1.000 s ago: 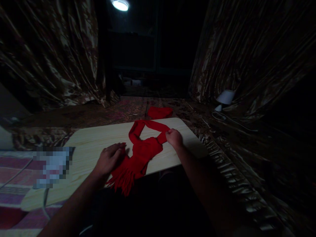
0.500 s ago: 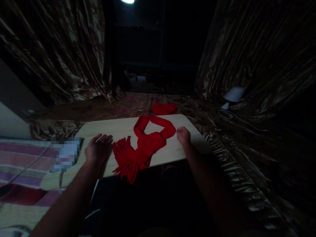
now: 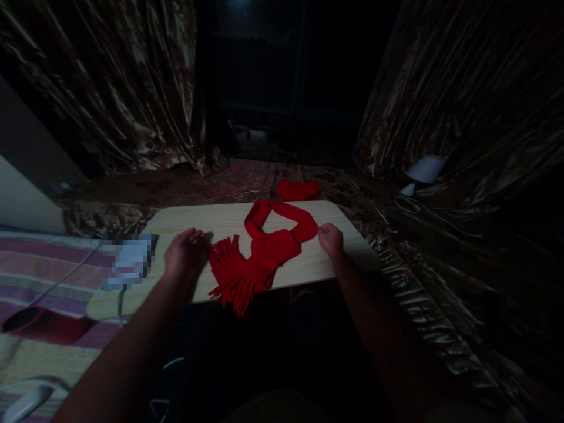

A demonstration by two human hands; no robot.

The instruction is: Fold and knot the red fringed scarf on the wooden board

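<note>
Red soft-looking scarf w/ tassels [image 3: 275,249] lay on the pale wood-grain surface [image 3: 207,217], far part in an open loop, tassels [image 3: 240,291] toward the near L, some over the near edge. Prob. light, limp & floppy, not slippery or fragile; best hold likely the flat band or loop edge, b/c loose tassels could tangle. Left hand [image 3: 183,252] was just beside the tassels, fingers half-curled, grip released. Right hand [image 3: 331,238] had fingertips bunched at the loop's R edge; couldn't tell if that grip pinched cloth. Beyond the far edge sat a red folded cloth bundle [image 3: 298,190]; farther R, a white-shaded lamp [image 3: 426,169] w/ thin white cord [image 3: 445,220]. Pale pixelated item [image 3: 130,261], ID unclear, crowded the L end
</note>
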